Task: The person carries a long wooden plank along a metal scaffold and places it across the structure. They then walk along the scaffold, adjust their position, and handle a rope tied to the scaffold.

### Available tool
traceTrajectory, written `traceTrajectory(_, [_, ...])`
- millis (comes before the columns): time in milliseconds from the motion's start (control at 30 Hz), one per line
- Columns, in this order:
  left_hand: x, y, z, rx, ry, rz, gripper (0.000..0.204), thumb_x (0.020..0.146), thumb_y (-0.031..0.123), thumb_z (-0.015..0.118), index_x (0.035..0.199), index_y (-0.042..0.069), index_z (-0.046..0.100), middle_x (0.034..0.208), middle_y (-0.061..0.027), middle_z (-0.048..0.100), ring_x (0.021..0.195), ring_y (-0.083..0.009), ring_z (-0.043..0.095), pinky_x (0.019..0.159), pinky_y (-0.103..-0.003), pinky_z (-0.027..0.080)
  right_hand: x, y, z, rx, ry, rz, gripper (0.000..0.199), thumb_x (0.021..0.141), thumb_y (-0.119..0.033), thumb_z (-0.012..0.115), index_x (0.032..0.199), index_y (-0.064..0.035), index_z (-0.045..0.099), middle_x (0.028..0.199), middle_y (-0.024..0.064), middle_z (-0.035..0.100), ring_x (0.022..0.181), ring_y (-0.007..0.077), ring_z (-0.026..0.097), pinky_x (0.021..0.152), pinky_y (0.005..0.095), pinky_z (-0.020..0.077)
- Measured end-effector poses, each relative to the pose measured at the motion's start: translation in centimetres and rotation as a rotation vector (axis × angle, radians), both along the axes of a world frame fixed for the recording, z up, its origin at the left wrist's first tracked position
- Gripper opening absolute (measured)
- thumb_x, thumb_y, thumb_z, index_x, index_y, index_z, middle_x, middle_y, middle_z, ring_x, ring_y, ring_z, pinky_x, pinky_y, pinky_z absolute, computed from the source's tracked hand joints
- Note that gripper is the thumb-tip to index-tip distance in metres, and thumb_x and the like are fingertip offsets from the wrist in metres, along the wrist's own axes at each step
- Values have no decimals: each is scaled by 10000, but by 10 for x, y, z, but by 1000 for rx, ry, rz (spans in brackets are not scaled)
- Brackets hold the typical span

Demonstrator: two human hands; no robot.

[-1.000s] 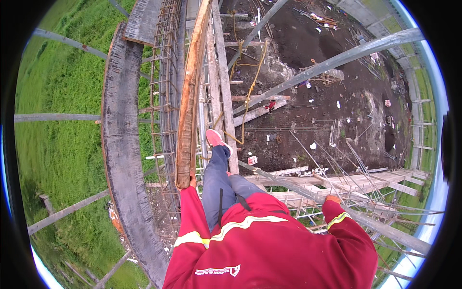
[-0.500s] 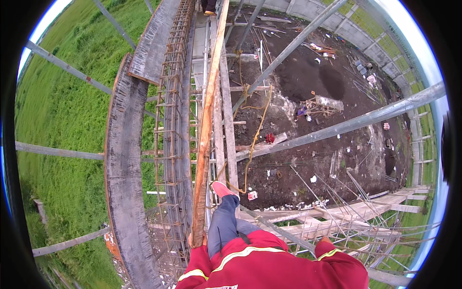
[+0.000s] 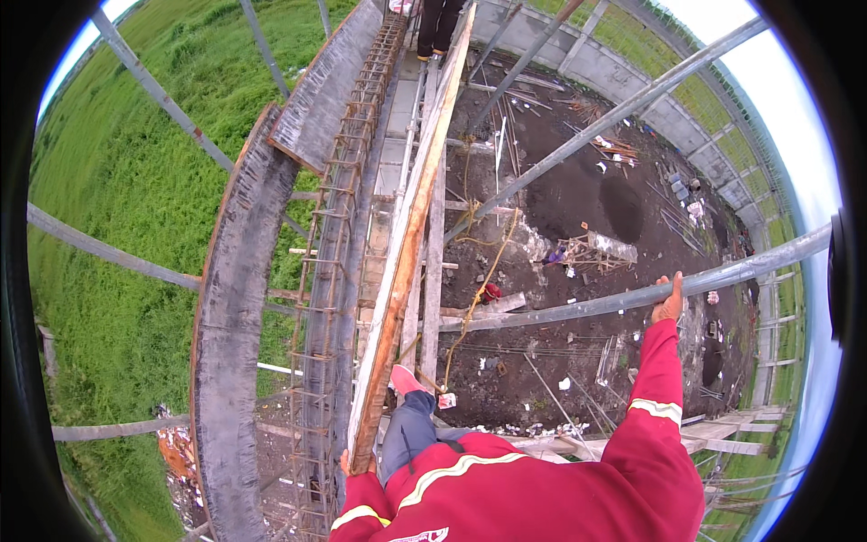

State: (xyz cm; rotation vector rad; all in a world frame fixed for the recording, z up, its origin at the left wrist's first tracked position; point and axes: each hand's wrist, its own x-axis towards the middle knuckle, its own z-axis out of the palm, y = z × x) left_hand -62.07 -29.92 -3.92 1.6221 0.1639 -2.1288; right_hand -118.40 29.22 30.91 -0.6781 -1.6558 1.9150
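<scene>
A long wooden plank [image 3: 404, 262] with a pale face and an orange-brown edge runs away from me along the scaffold. My left hand [image 3: 345, 462] is closed around its near end; only some fingertips show beside the wood. My right arm stretches out to the right, where my right hand [image 3: 668, 303] grips a grey metal scaffold pipe [image 3: 578, 309]. One of my feet, in a red shoe [image 3: 405, 379], stands on the narrow walkway boards [image 3: 433, 298].
To the left is a rebar cage [image 3: 336, 230] beside curved formwork panels [image 3: 230, 298], with grass below. Another person's legs [image 3: 437, 32] stand at the walkway's far end. A yellow rope [image 3: 479, 294] hangs by the boards. Far below lies dark ground [image 3: 623, 208] with scattered lumber.
My right hand has risen from beside my body onto the metal pipe. The view has turned, the plank shows more of its pale face, and more of the other person's legs are visible.
</scene>
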Motion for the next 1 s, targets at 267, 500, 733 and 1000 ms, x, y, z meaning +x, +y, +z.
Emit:
traceTrajectory(267, [2, 15, 30, 4, -23, -108, 380, 827, 401, 611, 1159, 219, 582, 1194, -10, 594, 1085, -288, 541, 851, -529, 445, -17, 6, 96, 69, 146, -137, 496, 741, -266, 821, 1073, -10, 556, 886, 104, 615, 733, 217, 623, 668, 344, 525])
traceTrajectory(500, [-2, 15, 40, -9, -34, -198, 382, 830, 394, 609, 1168, 220, 570, 1194, -13, 593, 1083, -287, 542, 851, -524, 445, -24, 7, 144, 202, 113, -185, 466, 758, -261, 790, 1076, 1, 573, 864, 112, 620, 699, 217, 620, 636, 343, 531])
traceTrajectory(733, [-11, 8, 42, -53, -36, -260, 386, 832, 387, 608, 1177, 222, 558, 1193, -17, 592, 1082, -286, 543, 851, -520, 446, -23, 6, 146, 153, 117, -108, 486, 753, -282, 791, 1070, 8, 565, 835, 110, 621, 685, 215, 629, 620, 337, 535])
traceTrajectory(1000, [-14, 2, 44, -92, -56, -347, 390, 835, 379, 606, 1187, 224, 545, 1193, -21, 591, 1080, -285, 543, 851, -516, 447, -35, 16, 159, 137, 152, -164, 485, 721, -298, 814, 1031, -29, 557, 808, 86, 604, 648, 202, 614, 582, 330, 523])
